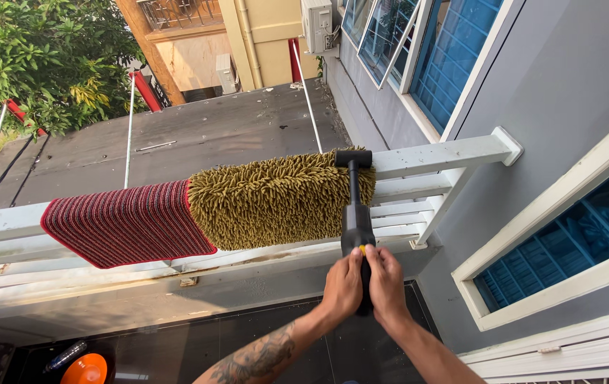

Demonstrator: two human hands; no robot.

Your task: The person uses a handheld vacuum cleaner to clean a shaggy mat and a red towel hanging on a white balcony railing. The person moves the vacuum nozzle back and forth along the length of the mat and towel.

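While both hands close around its lower end, the black handheld vacuum (356, 220) points upward, and its wide flat nozzle (353, 158) rests against the top right part of the shaggy olive-green mat (276, 199). The left hand (343, 286) wraps the handle from the left side, its grip pressed together around the black body. The right hand (387, 283) does the same from the right side, and its thumb lies near a small yellow button (362, 249) on the vacuum. The two hands touch each other around the handle. The left forearm carries a dark tattoo.

The olive-green mat hangs folded over the top bar of a white railing (440, 156), and it covers the upper slats. Just beside it on the left, touching its edge, a red striped rug (126, 222) hangs over the same bar and sags lower at its left corner.

Beyond the railing there is a dark flat roof (198, 131) with thin white poles, and behind it green tree leaves (41, 57) at the upper left. On the right a grey wall (568, 78) holds windows with white frames and blue grilles. At the bottom left, on the dark floor, an orange round object (85, 370) is partly visible.
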